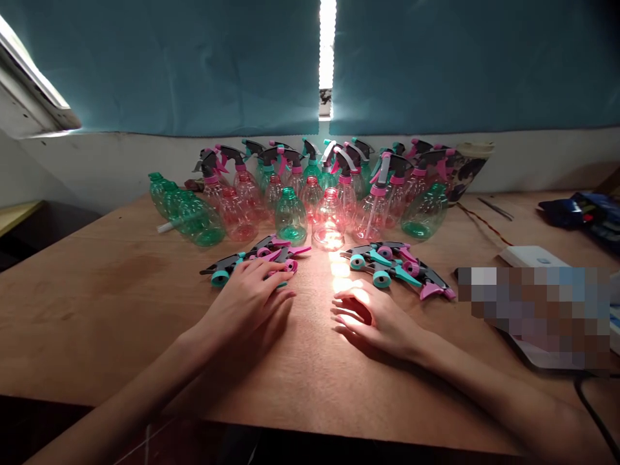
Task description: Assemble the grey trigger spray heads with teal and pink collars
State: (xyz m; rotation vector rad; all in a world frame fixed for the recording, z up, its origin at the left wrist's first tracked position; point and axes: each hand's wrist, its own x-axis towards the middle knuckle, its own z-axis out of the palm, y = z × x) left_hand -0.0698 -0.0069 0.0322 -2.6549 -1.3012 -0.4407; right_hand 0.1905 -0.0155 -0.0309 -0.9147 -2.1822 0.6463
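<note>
At 1 o'clock on the table (310, 374), right grip (382, 318) rests half-curled with nothing in it. At 11, left grip (249, 289) drapes over the left trigger heads (227, 264); can't tell if it's pinching one. Right trigger heads (394, 270) lie at 1, just past the right grip. Should be light, stiff, slick: hold the collar (381, 280), lever gives. Farther, at 12: translucent bottles (290, 219), probably thin-walled, dentable; take the neck.

We see spray tops (382, 279) — dark grey, with pink or turquoise triggers and collars — lying loose on the table (121, 303), in a left pile (228, 263) and a separate right pile (411, 267).
</note>
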